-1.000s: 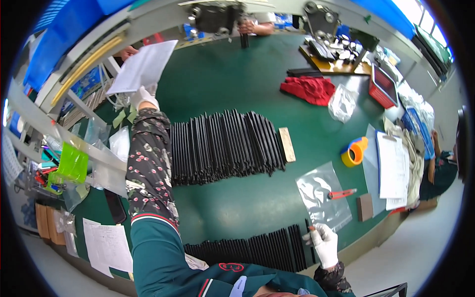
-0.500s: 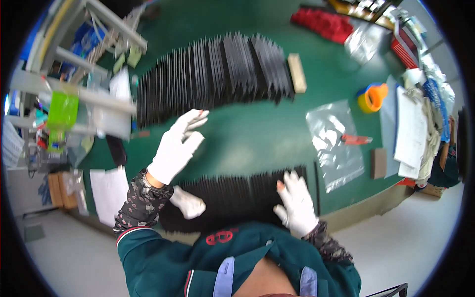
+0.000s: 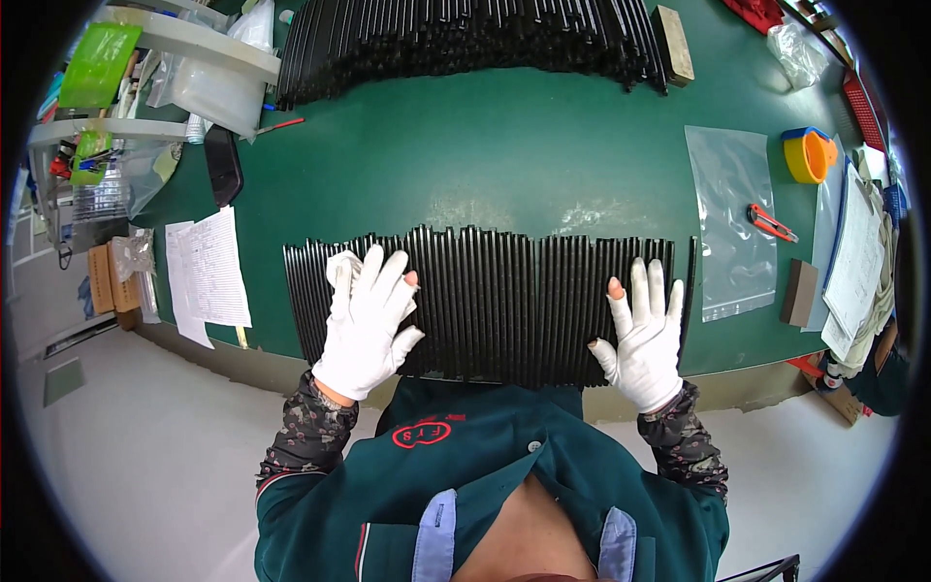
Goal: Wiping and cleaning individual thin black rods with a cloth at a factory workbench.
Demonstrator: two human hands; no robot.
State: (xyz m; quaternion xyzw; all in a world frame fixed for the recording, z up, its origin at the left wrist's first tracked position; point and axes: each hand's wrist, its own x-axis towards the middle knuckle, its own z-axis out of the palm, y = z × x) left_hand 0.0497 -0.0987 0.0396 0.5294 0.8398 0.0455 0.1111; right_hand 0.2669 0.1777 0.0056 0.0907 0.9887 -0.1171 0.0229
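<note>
A row of thin black rods (image 3: pixel 485 301) lies side by side along the near edge of the green table. My left hand (image 3: pixel 364 325), in a white glove with bare fingertips showing, rests on the left part of the row, fingers stretched out. Under its fingers is a crumpled white cloth (image 3: pixel 341 267), partly hidden by the hand. My right hand (image 3: pixel 645 344), gloved the same way, lies flat on the row's right end with fingers spread. One single rod (image 3: pixel 690 301) lies slightly apart, just right of that hand.
More black rods (image 3: pixel 465 39) are massed at the far side, beside a wooden block (image 3: pixel 673 47). To the right lie a clear plastic bag (image 3: pixel 732 223), a red cutter (image 3: pixel 772 223), tape rolls (image 3: pixel 810 155) and a brown block (image 3: pixel 799 293). Paper sheets (image 3: pixel 208 272) lie at left.
My left hand has come down from above the table onto the cloth on the rods. My right hand still lies on the row's right end. The whole view has shifted toward the near edge.
</note>
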